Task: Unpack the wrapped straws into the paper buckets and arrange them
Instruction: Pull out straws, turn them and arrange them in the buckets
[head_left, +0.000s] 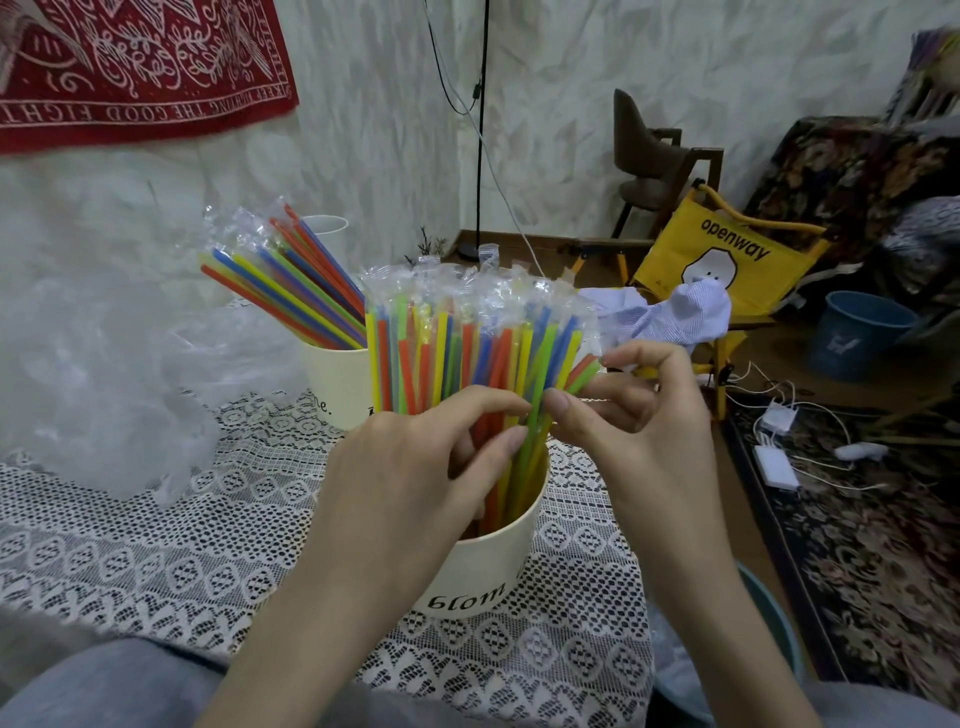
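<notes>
Wrapped straws (467, 338) in orange, yellow, green and blue, standing upright in a cream paper bucket (498, 561) at the centre of the frame, clear wrapper tips fanned out above. Left hand (415, 467) at the bundle's lower left, fingers curled around and among the straws just above the bucket rim. Right hand (634, 415) at the bundle's right edge, thumb and fingertips pinching a few green and orange straws that tilt out to the right. Black lettering partly visible on the bucket's front. Behind it, upper left of centre, a second cream bucket (337, 379) holding more wrapped straws (291, 291), these leaning toward the upper left. Further back, the rim of a third white bucket (327, 228), mostly hidden. Both near buckets resting on a white lace tablecloth (156, 551). Crumpled clear plastic (93, 374) heaped at the left of the frame. Red patterned cloth (140, 57) on the wall, upper left. At right, a yellow folding chair (727, 254) printed "openway", a blue bin (857, 332) on a patterned carpet (857, 561), and white cables and chargers nearby.
</notes>
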